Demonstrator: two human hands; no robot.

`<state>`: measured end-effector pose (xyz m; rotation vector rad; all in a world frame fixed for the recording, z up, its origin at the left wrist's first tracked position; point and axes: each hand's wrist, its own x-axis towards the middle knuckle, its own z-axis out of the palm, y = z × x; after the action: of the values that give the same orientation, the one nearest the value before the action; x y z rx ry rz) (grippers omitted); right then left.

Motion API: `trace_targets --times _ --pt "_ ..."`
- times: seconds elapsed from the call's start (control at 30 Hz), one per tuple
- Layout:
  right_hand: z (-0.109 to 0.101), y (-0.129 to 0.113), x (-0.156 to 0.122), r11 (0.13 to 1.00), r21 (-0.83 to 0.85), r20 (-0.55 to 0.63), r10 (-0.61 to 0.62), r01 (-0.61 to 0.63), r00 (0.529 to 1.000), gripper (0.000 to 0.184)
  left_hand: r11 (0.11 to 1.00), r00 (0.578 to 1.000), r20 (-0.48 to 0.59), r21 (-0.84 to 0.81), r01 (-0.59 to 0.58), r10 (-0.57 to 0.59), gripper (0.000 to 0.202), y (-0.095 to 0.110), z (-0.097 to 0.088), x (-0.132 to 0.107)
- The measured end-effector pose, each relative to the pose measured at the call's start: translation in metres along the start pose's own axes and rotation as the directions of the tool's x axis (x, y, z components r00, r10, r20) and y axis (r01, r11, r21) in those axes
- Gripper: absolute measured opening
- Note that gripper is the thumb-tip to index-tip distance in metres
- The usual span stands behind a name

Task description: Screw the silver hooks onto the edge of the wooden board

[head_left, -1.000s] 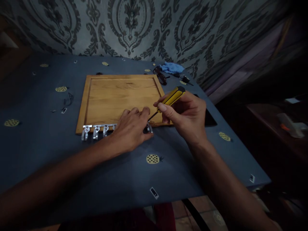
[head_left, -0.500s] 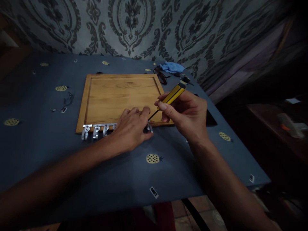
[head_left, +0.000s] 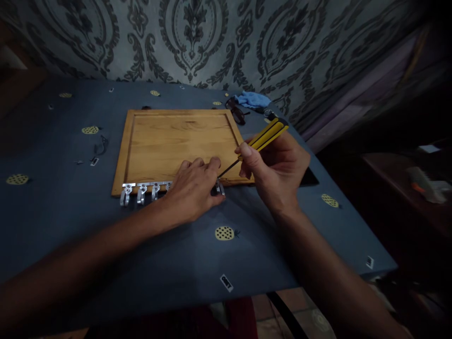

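Note:
A framed wooden board [head_left: 180, 136] lies on the table. Along its near edge runs a metal hook rail [head_left: 141, 192] with several silver hooks. My left hand [head_left: 196, 190] is closed over the rail's right part, fingers on the wood and thumb at the front edge, hiding the middle hooks. In my right hand [head_left: 278, 167], thumb and fingers grip a yellow-and-black screwdriver [head_left: 266, 135] by its handle. Its shaft slants down to the left, and the tip reaches the rail beside my left fingertips. Whether it sits in a screw is too small to tell.
Left of the board lie a loose hook [head_left: 101, 145] and small screws [head_left: 78, 162] on the blue tablecloth [head_left: 158, 273]. Behind its far right corner are sunglasses [head_left: 237, 113], a blue cloth [head_left: 252, 99] and keys [head_left: 270, 114]. A dark flat object [head_left: 310, 178] lies beyond my right hand.
The screwdriver's handle has tilted lower and to the right, and my right hand has shifted right with it. My left hand stays in place on the rail.

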<state>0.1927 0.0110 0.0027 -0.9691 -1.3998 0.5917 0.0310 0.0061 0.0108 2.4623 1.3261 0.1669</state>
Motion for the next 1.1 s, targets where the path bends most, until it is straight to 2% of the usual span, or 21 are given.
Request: trace_targets --times 0.27,0.63,0.93,1.1 --pt "0.003 -0.002 0.002 0.999 0.046 -0.006 -0.011 0.011 1.000 0.034 1.000 1.000 0.006 0.008 0.002 -0.002 0.050 -0.001 -0.001 -0.001" --pt "0.002 0.002 0.001 1.000 0.021 0.028 0.000 -0.001 1.000 0.035 1.000 1.000 -0.004 0.010 0.002 -0.002 0.052 0.000 0.000 0.000" --pt "-0.010 0.001 0.008 0.997 0.005 0.224 0.071 -0.074 0.972 0.032 0.999 0.999 -0.031 0.034 -0.018 0.019 0.051 -0.002 0.004 0.000" --pt "-0.007 0.000 0.007 0.996 0.018 0.300 0.079 -0.089 0.951 0.034 0.999 0.999 -0.043 0.044 -0.026 0.028 0.052 -0.002 0.004 0.000"
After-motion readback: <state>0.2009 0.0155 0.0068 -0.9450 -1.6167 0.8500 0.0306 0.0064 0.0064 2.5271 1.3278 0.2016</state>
